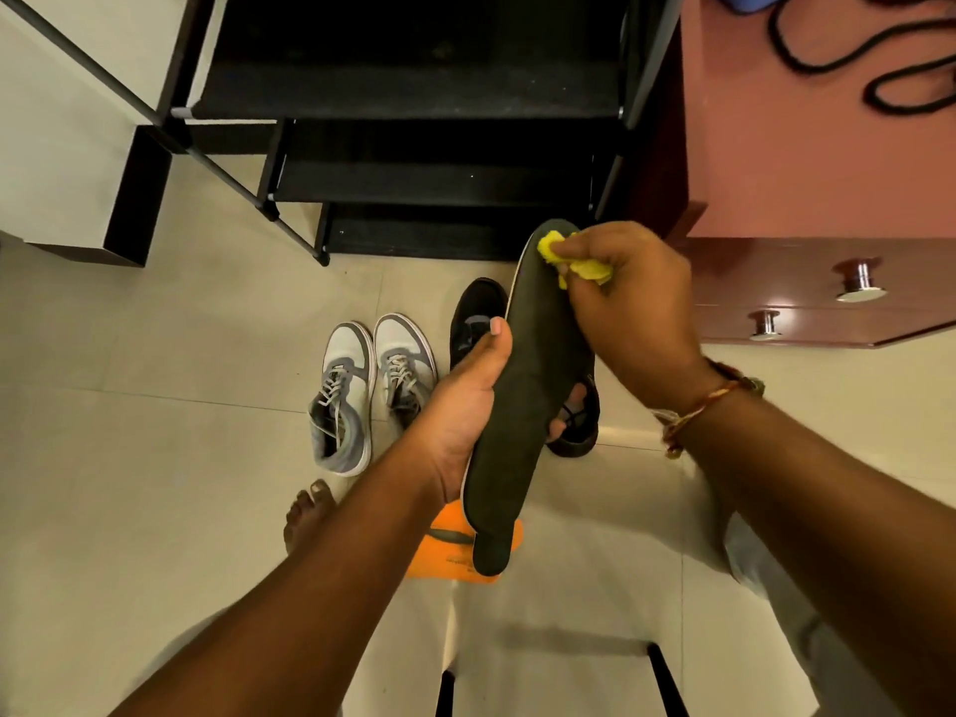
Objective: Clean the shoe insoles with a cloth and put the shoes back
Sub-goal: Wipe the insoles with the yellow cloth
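Head view: the left hand (465, 406) grips the dark insole (522, 406) around its middle, thumb over the edge, holding it raised and steady for wiping. The right hand (631, 302) pinches the yellow cloth (584, 261) against the insole's toe end. The orange piece (455, 551) beneath is probably another insole. 2 grey shoes (362, 390) and the black shoes (473, 318) wait on the floor before the rack (414, 95).

Grey sneakers (344, 395): two, centre left. Black shoes (473, 318): two, centre. Dark insole (527, 406): one. Orange insole (445, 556): one, lower centre. Yellow cloth (589, 269): one. Metal knobs (859, 279): two, right.
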A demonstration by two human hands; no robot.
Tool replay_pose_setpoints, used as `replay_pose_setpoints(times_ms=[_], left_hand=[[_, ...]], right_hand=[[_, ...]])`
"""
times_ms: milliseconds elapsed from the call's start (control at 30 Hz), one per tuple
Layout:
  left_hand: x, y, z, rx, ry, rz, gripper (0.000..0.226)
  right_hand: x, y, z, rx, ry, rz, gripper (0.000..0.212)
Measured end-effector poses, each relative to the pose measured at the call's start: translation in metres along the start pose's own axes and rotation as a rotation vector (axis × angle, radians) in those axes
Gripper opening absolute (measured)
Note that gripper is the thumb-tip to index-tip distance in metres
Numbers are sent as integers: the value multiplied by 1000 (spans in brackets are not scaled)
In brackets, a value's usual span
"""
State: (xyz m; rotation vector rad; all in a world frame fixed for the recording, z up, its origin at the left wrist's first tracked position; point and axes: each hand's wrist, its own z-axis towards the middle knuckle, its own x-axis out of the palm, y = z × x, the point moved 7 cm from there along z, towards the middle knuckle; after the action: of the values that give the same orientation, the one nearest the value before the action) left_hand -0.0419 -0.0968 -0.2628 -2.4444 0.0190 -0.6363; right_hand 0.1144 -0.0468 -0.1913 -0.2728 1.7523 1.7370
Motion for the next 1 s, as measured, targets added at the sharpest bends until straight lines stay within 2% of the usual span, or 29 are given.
replay_pose_setpoints(times_ms=[133, 233, 367, 500, 600, 733, 833, 900, 1000], left_hand=[[-8, -11, -1, 91, -51, 35, 52], [-5, -19, -7, 114, -26, 125, 48], [-3, -18, -13, 112, -5, 231, 43], [-3, -17, -14, 75, 19, 265, 45], [-6, -22, -16, 73, -1, 265, 46], [-14, -27, -15, 89, -71, 253, 45], [-14, -29, -14, 103, -72, 270, 44], [-13, -28, -14, 101, -36, 254, 46], [-12, -26, -13, 99, -3, 223, 52]], right_hand=[[22, 32, -25, -167, 116, 66, 20], [15, 34, -20, -234, 85, 21, 21], [-12, -4, 10, -34, -46, -18, 21], [-19, -31, 20, 178, -73, 120, 21], [-6, -14, 6, 155, -10, 115, 21], [23, 17, -22, 3, 113, 127, 20], [23, 23, -22, -122, 100, 23, 18], [11, 9, -8, -79, 39, -38, 18], [-7, -25, 11, 112, -32, 14, 19]])
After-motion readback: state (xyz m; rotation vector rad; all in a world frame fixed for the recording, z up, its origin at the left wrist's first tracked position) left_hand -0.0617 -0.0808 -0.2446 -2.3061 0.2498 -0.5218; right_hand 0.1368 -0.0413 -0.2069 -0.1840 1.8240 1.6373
